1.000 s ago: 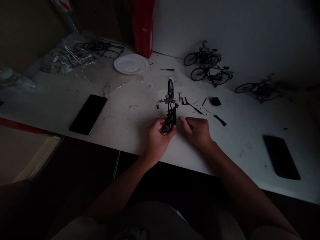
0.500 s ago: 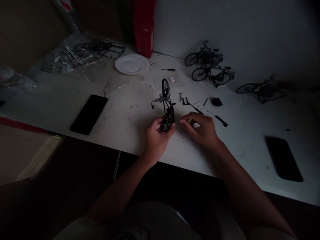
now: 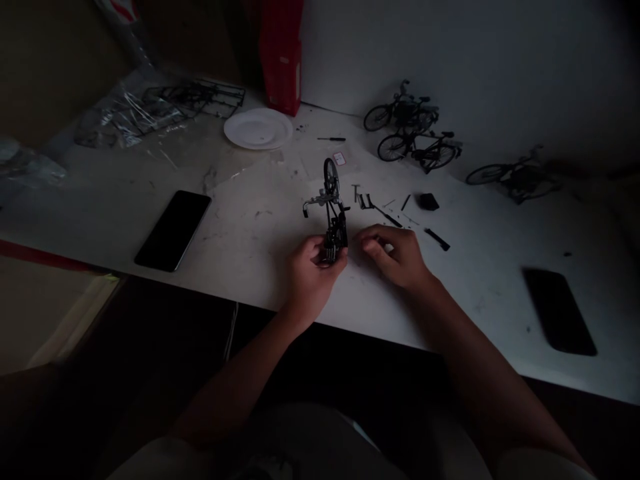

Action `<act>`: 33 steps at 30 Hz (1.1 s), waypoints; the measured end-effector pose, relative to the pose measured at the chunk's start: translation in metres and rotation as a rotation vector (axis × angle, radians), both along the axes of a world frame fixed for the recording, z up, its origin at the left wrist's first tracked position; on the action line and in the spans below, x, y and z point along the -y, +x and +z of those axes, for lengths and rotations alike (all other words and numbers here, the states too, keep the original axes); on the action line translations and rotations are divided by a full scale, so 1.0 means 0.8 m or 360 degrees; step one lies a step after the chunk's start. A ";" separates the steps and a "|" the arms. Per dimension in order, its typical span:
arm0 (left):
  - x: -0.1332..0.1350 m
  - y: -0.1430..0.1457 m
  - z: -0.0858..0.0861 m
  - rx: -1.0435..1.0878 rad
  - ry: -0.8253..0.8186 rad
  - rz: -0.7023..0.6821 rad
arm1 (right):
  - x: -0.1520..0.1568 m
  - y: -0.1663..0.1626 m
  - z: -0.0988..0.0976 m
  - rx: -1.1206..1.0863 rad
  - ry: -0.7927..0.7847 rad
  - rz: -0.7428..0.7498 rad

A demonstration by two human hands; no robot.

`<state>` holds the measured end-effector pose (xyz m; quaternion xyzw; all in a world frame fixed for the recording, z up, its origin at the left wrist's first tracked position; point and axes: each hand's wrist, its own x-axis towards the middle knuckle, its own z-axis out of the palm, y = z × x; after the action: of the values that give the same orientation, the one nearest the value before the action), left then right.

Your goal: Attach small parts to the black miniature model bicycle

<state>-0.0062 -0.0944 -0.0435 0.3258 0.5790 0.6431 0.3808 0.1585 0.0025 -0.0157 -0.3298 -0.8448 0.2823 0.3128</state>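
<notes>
A black model bicycle (image 3: 336, 223) is held up at mid-table, its front wheel pointing away from me and its silver handlebar turned to the left. My left hand (image 3: 315, 277) is closed round its rear end, fingers on both sides. Just right of the bicycle, apart from it, my right hand (image 3: 395, 253) is curled with thumb and forefinger tips close together. Anything between those tips is too small or dark to make out. Beyond that hand lie a thin black screwdriver (image 3: 387, 215), a small black block (image 3: 429, 201) and a short black bar (image 3: 437, 239).
Several finished model bicycles (image 3: 420, 150) stand against the wall at the back right. A white plate (image 3: 257, 129), a red box (image 3: 283, 77) and bagged black part frames (image 3: 195, 100) are at the back left. Phones lie left (image 3: 173, 230) and right (image 3: 560, 311).
The view has shifted slightly. My right hand has moved a little, its thumb and forefinger now nearer the bicycle. My left hand keeps its hold on the model bicycle.
</notes>
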 end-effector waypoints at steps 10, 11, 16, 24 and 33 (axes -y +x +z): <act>0.000 0.001 0.001 0.0060 -0.0016 0.0012 | 0.001 -0.004 0.001 -0.0020 0.0077 -0.0079; 0.000 0.002 0.000 0.0053 -0.0016 0.0013 | 0.001 -0.004 0.002 -0.0006 0.0091 -0.0074; 0.000 0.003 -0.004 0.0010 0.0013 0.0008 | 0.005 -0.008 0.005 0.0052 0.0138 -0.0069; 0.000 0.004 -0.005 -0.0025 0.0057 -0.0001 | 0.008 -0.010 -0.004 0.0033 -0.0025 -0.0076; 0.001 -0.004 0.005 0.0099 0.0035 -0.0013 | 0.010 -0.006 0.006 -0.0253 0.0119 -0.0050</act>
<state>-0.0093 -0.0953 -0.0391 0.3123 0.5584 0.6577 0.3976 0.1536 -0.0051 -0.0111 -0.3078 -0.8220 0.2710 0.3953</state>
